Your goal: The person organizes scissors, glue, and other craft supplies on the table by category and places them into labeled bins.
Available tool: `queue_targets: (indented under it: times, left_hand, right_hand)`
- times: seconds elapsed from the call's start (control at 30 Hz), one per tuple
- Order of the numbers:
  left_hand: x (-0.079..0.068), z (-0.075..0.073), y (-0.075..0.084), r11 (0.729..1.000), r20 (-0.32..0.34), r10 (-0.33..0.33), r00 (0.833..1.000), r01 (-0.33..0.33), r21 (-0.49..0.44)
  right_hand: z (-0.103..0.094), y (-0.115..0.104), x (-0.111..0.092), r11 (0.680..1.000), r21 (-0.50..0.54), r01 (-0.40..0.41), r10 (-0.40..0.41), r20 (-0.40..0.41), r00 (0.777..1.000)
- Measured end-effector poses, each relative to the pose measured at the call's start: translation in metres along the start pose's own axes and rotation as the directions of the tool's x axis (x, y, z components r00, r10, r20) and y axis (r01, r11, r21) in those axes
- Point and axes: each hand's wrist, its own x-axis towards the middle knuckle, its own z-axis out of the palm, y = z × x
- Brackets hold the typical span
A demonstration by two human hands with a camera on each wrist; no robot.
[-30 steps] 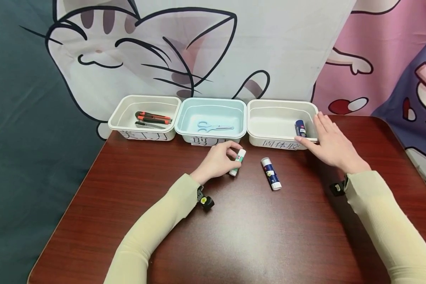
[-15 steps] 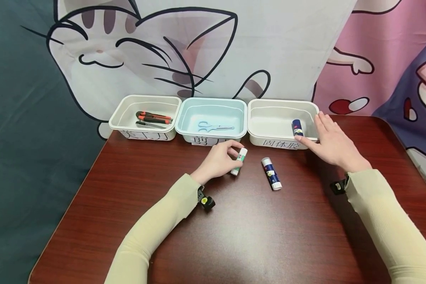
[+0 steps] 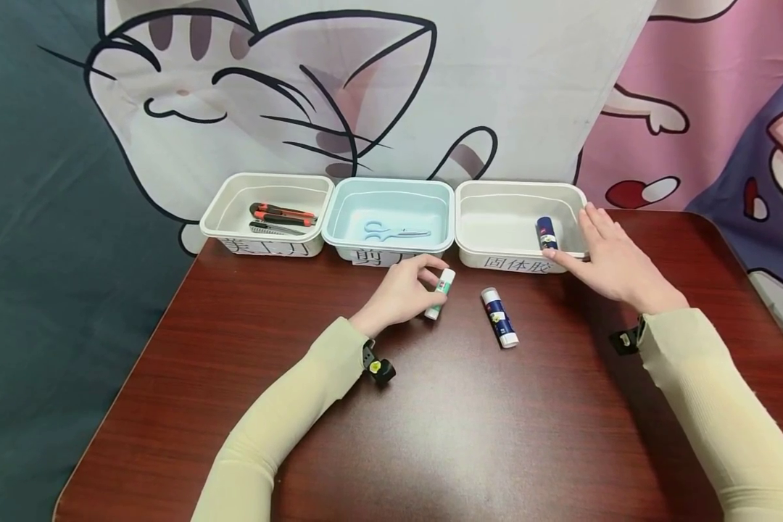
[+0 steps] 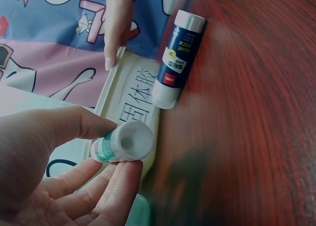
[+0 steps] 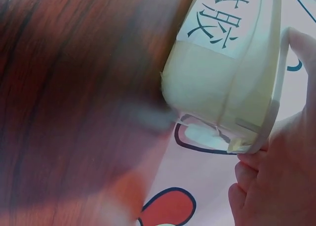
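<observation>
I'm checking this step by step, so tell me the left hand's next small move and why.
Probably lift the white-and-green stick toward the rightmost bin: the left hand already pinches it, the bin's label reads 固体胶 (solid glue), a similar blue stick lies inside, and the right hand rests against the bin's end.

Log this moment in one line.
left hand: pinches green-labelled glue stick | right hand: touches right bin | table: blue glue stick | in right bin: second blue stick
</observation>
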Motion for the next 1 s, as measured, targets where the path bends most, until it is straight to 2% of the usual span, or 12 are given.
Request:
queue_targets:
  times: [0.23,0.43,0.8,1.0]
  left_hand:
    - [0.002,-0.003,0.008,0.998,-0.016,0.034,0.999,-0.035,-0.053]
    - [0.007,-0.005,0.016,0.990,-0.044,0.062,0.997,-0.067,-0.124]
    - [0.019,-0.005,0.031,0.972,-0.106,0.121,0.987,-0.139,-0.189]
    - [0.029,0.001,0.035,0.960,-0.145,0.112,0.983,-0.144,-0.238]
  right_hand:
    - [0.001,0.003,-0.001,1.000,0.011,-0.011,0.011,0.024,1.000]
    - [0.004,0.003,-0.001,1.000,0.025,0.012,-0.012,-0.001,1.000]
    - [0.008,0.006,-0.001,0.999,0.028,0.024,-0.023,-0.018,1.000]
    - [0.007,0.004,-0.003,0.999,0.033,0.020,-0.019,-0.020,1.000]
